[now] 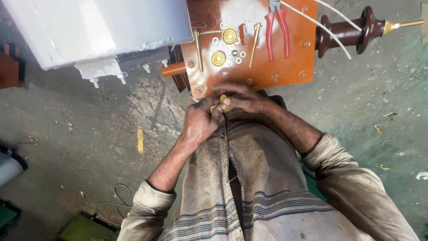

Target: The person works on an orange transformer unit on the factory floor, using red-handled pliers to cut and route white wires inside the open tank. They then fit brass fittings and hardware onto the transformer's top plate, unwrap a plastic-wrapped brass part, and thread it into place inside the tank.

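My left hand [199, 121] and my right hand [240, 97] meet at the near edge of an orange-brown plate [294, 58]. Both hands close around a small brass part [223, 99], which shows between the fingers; most of it is hidden. On the plate lie two brass rods [254, 39], two round brass fittings [229, 35], several small white and metal washers [238, 54] and red-handled pliers [277, 32].
A grey metal housing [98, 27] stands at the upper left beside the plate. A brown ribbed insulator with a brass tip [356, 30] sticks out at the upper right, crossed by white cables [321, 24]. The concrete floor [89, 134] carries scraps and a wire loop.
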{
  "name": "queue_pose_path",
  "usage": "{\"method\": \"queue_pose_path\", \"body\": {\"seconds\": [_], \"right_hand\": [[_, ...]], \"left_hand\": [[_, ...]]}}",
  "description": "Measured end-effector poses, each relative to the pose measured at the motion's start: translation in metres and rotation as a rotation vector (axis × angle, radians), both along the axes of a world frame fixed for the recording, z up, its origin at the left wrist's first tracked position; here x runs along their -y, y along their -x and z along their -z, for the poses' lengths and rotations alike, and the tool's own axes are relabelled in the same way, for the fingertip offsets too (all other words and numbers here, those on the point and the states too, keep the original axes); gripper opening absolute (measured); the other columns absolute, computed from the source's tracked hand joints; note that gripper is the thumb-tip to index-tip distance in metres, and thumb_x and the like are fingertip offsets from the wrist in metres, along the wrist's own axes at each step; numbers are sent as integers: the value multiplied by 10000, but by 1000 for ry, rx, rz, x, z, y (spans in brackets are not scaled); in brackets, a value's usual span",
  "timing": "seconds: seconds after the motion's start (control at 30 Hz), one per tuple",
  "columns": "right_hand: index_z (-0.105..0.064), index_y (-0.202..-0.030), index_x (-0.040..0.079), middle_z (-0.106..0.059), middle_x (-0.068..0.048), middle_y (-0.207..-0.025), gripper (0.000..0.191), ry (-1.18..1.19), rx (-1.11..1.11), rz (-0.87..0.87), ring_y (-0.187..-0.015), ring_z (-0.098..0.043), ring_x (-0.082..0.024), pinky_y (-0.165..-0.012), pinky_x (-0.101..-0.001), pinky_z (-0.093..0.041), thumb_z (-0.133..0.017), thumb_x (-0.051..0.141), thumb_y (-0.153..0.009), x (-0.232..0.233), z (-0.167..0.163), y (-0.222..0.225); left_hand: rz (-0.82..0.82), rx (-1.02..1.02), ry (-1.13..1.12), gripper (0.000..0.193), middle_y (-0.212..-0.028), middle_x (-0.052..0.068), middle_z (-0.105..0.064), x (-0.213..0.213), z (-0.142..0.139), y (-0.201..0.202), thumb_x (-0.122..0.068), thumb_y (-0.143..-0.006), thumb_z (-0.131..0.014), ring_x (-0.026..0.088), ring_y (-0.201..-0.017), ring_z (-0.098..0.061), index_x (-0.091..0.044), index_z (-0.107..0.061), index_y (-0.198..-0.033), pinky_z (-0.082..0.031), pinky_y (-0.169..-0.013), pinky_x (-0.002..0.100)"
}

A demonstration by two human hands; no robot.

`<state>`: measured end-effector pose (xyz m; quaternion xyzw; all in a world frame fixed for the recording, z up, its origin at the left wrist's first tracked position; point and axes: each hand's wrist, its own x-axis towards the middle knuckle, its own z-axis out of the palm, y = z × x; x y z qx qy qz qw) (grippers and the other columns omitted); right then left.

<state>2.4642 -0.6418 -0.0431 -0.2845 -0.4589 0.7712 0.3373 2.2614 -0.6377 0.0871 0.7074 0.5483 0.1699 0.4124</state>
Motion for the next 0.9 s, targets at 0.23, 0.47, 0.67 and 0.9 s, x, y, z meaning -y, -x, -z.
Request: {"method": "queue_pose_path", "body": {"seconds": [0.23, 0.47, 0.67, 0.9], "right_hand": [[-672, -1164, 59, -740, -93, -989, 349, 165, 256, -133, -924, -702, -203, -776, -370, -580, -828, 247, -914, -2, 34, -17], [-676, -1083, 95, -666, -131, -1117, 385, -681, 916, 418, -1025, -685, -334, -852, -433, -585, -925, 230, -822, -40, 22, -13], [-575, -1306, 2, -566, -197, -1302, 498, -708, 889, 576, -1086, -683, -350, -845, -405, -610, -817, 111, -885, -36, 8, -4], [-599, -1195, 39, -648, -149, -1083, 298, -417, 936, 722, -800, -719, -225, -669, -336, -627, -797, 63, -974, -33, 26, -21]], "left_hand": [[-392, 215, 258, 202, -770, 52, -713, -2, 43, 18, -259, -1018, -677, 108, -611, -645, -67, -740, -1010, -522, -538, 291], [-833, 724, 480, 165, -841, 116, -710, -35, 75, 51, -115, -970, -649, 183, -640, -664, -3, -637, -1091, -546, -539, 307], [-933, 875, 335, 391, -1043, 105, -738, -47, 90, -18, -150, -1012, -667, 143, -746, -673, 0, -527, -1345, -562, -631, 286], [-374, 177, -321, 455, -1281, 175, -682, -50, 84, -39, -258, -1107, -704, 176, -1075, -671, -24, -527, -1455, -608, -845, 320]]}}
